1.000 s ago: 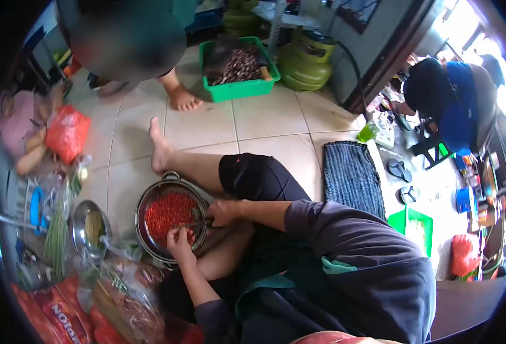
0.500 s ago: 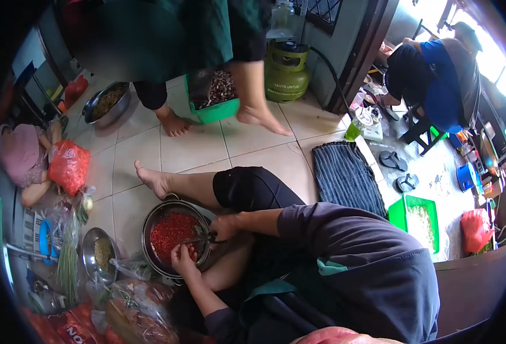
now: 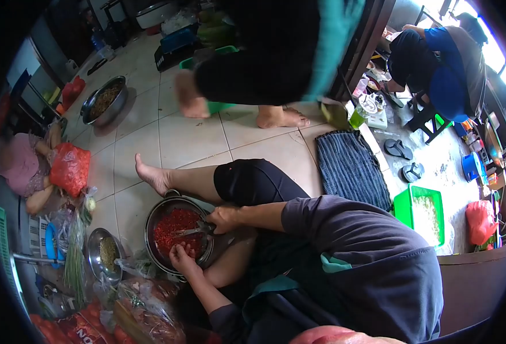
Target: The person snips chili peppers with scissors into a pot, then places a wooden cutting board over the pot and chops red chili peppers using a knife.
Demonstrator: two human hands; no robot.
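And the right hand (image 3: 224, 220) is gripping silver metal scissors with dark handles (image 3: 191, 232), blades pointing over a round, handled metal pot (image 3: 149, 246)! Plenty of small, red, cut-looking pieces (image 3: 170, 225) are already lying inside; the left hand (image 3: 184, 259), fingers curling, is holding more red bits just above. What else is remaining isn't showing.

one pair of scissors (image 3: 192, 231), two sandals (image 3: 398, 149)

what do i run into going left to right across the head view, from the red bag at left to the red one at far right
red bag → metal bowl → metal pot → right hand → dark woven mat → green tray → second red bag
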